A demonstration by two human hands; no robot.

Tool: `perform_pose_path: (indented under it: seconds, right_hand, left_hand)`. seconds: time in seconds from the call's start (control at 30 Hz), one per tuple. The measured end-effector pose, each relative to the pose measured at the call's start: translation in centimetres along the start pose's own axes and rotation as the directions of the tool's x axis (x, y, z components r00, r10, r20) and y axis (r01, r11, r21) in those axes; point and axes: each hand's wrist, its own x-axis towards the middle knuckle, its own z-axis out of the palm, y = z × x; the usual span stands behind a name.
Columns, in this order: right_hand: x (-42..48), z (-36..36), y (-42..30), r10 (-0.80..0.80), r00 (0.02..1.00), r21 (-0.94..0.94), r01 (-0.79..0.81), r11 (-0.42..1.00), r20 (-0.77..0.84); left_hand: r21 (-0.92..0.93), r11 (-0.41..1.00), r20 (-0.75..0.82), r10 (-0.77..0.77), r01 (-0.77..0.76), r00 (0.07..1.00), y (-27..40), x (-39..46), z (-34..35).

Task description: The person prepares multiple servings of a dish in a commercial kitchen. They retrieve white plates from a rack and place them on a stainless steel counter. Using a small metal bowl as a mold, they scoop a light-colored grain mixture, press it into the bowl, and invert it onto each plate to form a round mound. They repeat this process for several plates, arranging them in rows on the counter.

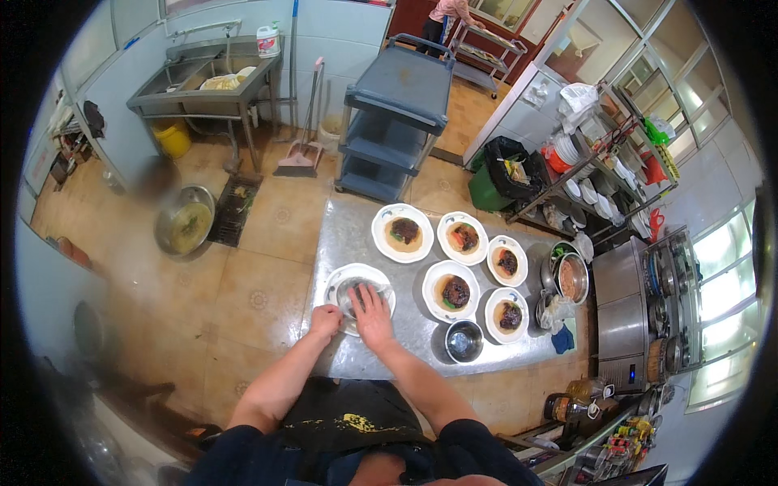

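Observation:
On a stainless steel table [413,358], a white plate [380,276] bears a round, greyish, shiny thing that my hands partly hide; I cannot tell what it is. My right hand [372,314] lies over it with fingers spread. At the plate's near left edge, my left hand [327,321] has its fingers curled; whether it grips something is unclear. To the right stand several white plates with flat round bases topped with dark food, among them a plate at the back [389,244] and a plate nearer me [433,301]. A steel bowl [464,341] is at the table's near side.
Metal bowls [581,273], a plastic bag and a dark blue cloth [563,339] lie at the table's right end. Beyond it stand a grey trolley [401,82] and a green bin [486,188]. A large pan [200,200] is on the floor, left. Another person is at a distant cart [516,47].

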Motion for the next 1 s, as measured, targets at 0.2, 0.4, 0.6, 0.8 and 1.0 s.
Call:
perform_pose_path:
  seconds: [0.2,0.4,0.6,0.8,1.0]
  right_hand:
    - [-0.4,-0.8,3.2,-0.007,0.996,0.138,0.020,0.990,-0.092]
    - [0.5,-2.4,4.4,0.294,0.944,0.104,-0.281,0.954,-0.147]
    - [-0.9,-5.3,6.8,0.537,0.779,0.442,-0.377,0.814,-0.324]
    - [-10.2,0.9,10.2,0.919,0.362,0.872,-0.487,0.045,0.155]
    - [-16.9,2.1,7.9,0.756,0.123,0.685,-0.536,-0.494,0.642]
  left_hand:
    - [0.251,0.909,0.020,0.339,-0.333,0.941,2.2,-0.4,1.0]
    - [0.059,0.940,0.228,0.314,-0.335,0.922,6.7,0.3,0.7]
    - [0.613,0.282,0.406,0.688,-0.738,0.601,5.1,-1.2,-0.3]
    - [0.617,-0.343,0.768,0.458,-0.708,0.448,6.8,-2.6,3.5]
    - [0.452,-0.443,0.886,0.328,-0.775,0.329,5.7,1.0,3.7]
